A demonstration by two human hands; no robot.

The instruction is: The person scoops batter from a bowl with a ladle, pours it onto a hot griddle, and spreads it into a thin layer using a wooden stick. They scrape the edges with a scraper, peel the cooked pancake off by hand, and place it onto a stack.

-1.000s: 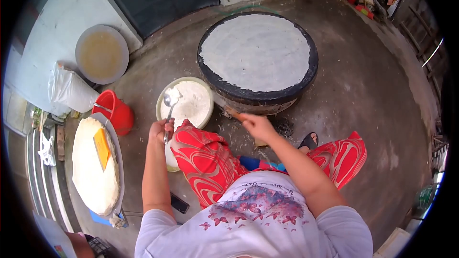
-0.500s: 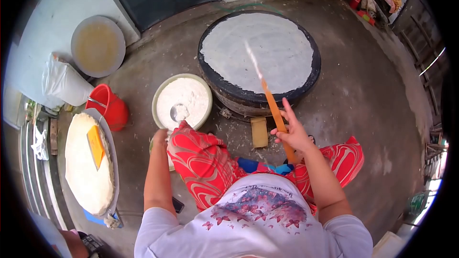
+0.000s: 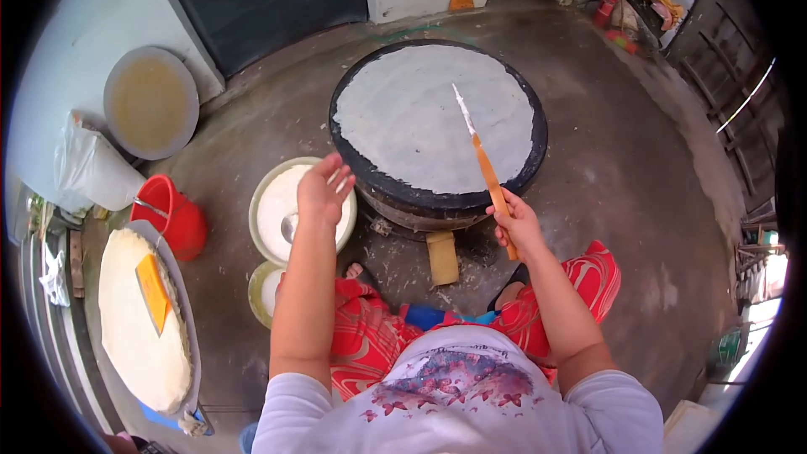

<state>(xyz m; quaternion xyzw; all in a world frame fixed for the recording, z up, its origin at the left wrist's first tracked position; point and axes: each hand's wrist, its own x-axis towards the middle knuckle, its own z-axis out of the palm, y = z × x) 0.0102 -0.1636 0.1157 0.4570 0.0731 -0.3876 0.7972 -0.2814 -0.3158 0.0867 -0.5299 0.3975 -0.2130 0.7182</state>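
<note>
One tan block (image 3: 443, 262) before griddle (image 3: 437, 199), red bucket (image 3: 187, 234) near bowl (image 3: 255, 231); right fingers (image 3: 513, 208) grip spatula (image 3: 486, 170), left fingers (image 3: 331, 166) parted.

Spatula (image 3: 487, 170): looks like wood, smooth and matt; I see its far end smeared with white paste. Griddle (image 3: 437, 200): black rim, dull, iron-like to my eye. Sheet (image 3: 403, 118) upon it: pale, matt, ragged-edged. Ladle (image 3: 288, 228): metal, shiny. Basin (image 3: 253, 217): smooth, apparently plastic. Bucket (image 3: 189, 231): red plastic, glossy. Bag (image 3: 77, 164): thin plastic, creased, with a sheen. Scraper (image 3: 153, 286): yellow, smooth, plastic-looking. Trousers (image 3: 588, 282): printed cloth, softly folded. Shirt (image 3: 403, 416): matt cloth. Floor (image 3: 622, 160): concrete-like, stained. Block (image 3: 442, 258): tan, matt; material I cannot tell.
</note>
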